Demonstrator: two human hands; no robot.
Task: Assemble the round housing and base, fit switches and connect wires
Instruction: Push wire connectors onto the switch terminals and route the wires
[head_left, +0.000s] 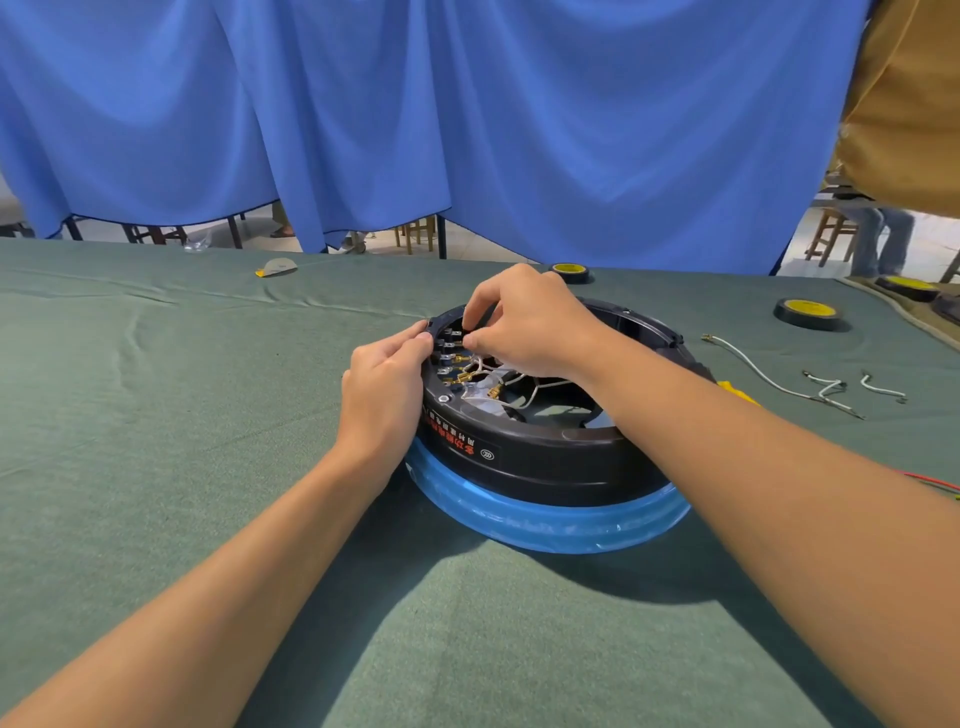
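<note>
Black plastic, the round housing (545, 457) sits on a blue base (545, 519) on the green-clothed desk (156, 415); the left hand (382, 395) grips the housing's left rim, fingers curled over the edge. The right hand (524, 322) reaches in from above, thumb and forefinger pinching a small part (464, 332) at the switches (451, 347) on the inner left wall; the hand hides most of the far rim. White wires (519, 382) with brass ends lie tangled inside the housing. Right of the housing lie loose white wires (769, 379) and a tape roll (810, 312); a second roll (569, 271) sits just behind the housing; a yellow object (735, 389) peeks from behind the right forearm. A blue curtain (467, 104) hangs behind the housing.
</note>
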